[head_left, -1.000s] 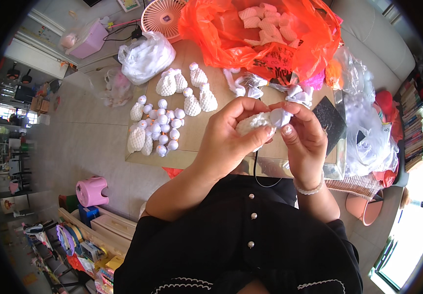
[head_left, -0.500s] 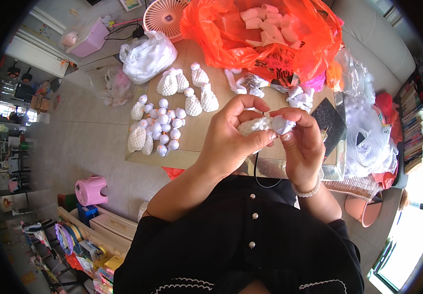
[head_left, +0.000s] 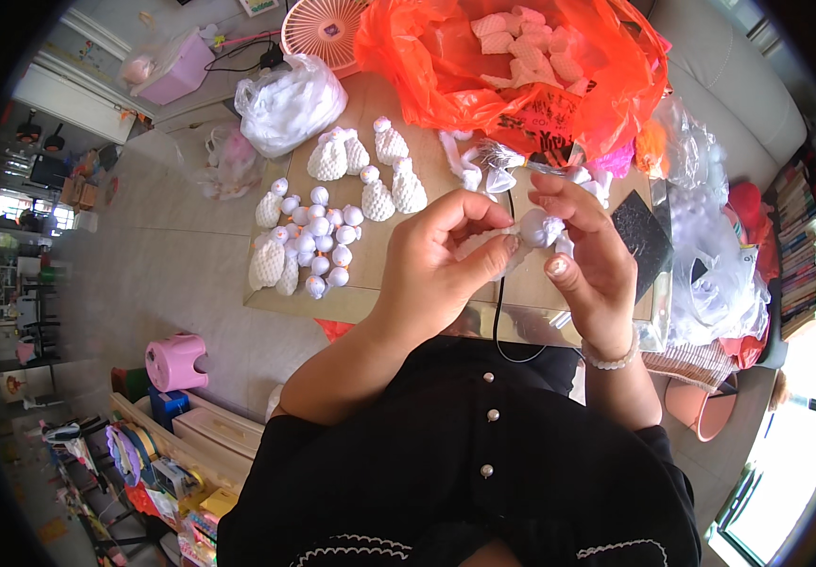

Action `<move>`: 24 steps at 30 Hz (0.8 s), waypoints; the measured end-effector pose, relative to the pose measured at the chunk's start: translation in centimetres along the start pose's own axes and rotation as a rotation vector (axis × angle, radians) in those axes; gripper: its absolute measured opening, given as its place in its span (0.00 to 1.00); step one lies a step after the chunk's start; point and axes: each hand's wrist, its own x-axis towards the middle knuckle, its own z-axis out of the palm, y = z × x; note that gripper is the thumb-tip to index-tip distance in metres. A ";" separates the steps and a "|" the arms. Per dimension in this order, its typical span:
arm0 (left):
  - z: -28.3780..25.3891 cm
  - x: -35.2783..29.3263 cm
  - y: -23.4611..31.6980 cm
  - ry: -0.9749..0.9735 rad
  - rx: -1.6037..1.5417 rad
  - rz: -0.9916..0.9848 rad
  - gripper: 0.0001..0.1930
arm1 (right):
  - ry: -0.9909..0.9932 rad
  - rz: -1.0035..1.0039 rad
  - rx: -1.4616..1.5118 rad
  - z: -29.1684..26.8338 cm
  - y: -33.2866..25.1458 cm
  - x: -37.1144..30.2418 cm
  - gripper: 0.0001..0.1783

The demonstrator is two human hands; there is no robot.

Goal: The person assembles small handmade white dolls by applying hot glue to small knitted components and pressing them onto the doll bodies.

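Over the near edge of the table, my left hand (head_left: 450,250) pinches a white textured fabric doll piece (head_left: 483,246) between thumb and fingers. A round white ball-shaped head (head_left: 534,229) sits at that piece's right end, with a bit of white material beside it. Around the head, my right hand (head_left: 592,250) has its thumb and fingers spread apart, and I see nothing gripped in them. To the left on the table lie several white balls with orange bands (head_left: 318,231). Finished-looking white textured dolls with small ball heads (head_left: 377,197) stand behind and beside them.
A large red plastic bag (head_left: 417,76) holding pink textured pieces covers the far side of the table. A white plastic bag (head_left: 290,104) sits at the far left, near a pink fan (head_left: 327,33). At the right are a black square board (head_left: 641,236) and clear plastic bags (head_left: 715,283).
My right hand has loosened from the ball head, its fingers and thumb now spread apart. My left hand keeps its pinch on the fabric doll piece.
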 end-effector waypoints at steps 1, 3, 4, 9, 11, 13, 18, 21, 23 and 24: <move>0.1 -0.1 -0.1 0.012 0.020 0.014 0.07 | 0.036 0.030 0.004 0.2 0.3 -0.2 0.15; 0.3 -0.1 -0.1 0.024 0.019 0.020 0.06 | 0.125 0.113 0.035 0.7 0.7 -0.7 0.13; 0.5 -0.1 0.2 0.025 -0.001 0.011 0.06 | 0.136 0.103 0.024 0.8 0.6 -0.7 0.13; 0.3 -0.1 -0.1 0.011 -0.038 -0.042 0.06 | 0.147 0.013 -0.088 0.8 0.4 -0.6 0.13; 0.3 -0.2 0.0 0.016 -0.057 -0.072 0.06 | 0.146 -0.032 -0.138 0.8 0.5 -0.5 0.14; 0.3 -0.2 -0.3 0.017 -0.119 -0.085 0.05 | 0.147 -0.049 -0.178 0.8 0.5 -0.6 0.15; 1.0 -0.4 -1.1 0.079 -0.304 -0.096 0.05 | 0.169 -0.030 -0.176 1.3 -0.2 -0.8 0.15; 1.2 -0.6 -1.5 0.110 -0.305 -0.107 0.05 | 0.175 -0.105 -0.262 1.7 -0.3 -0.8 0.16; 1.2 -0.2 -1.3 0.103 -0.299 -0.105 0.04 | 0.200 -0.051 -0.251 1.6 -0.5 -0.6 0.15; 1.1 0.0 -1.3 0.085 -0.301 -0.126 0.05 | 0.212 -0.024 -0.245 1.6 -0.5 -0.6 0.15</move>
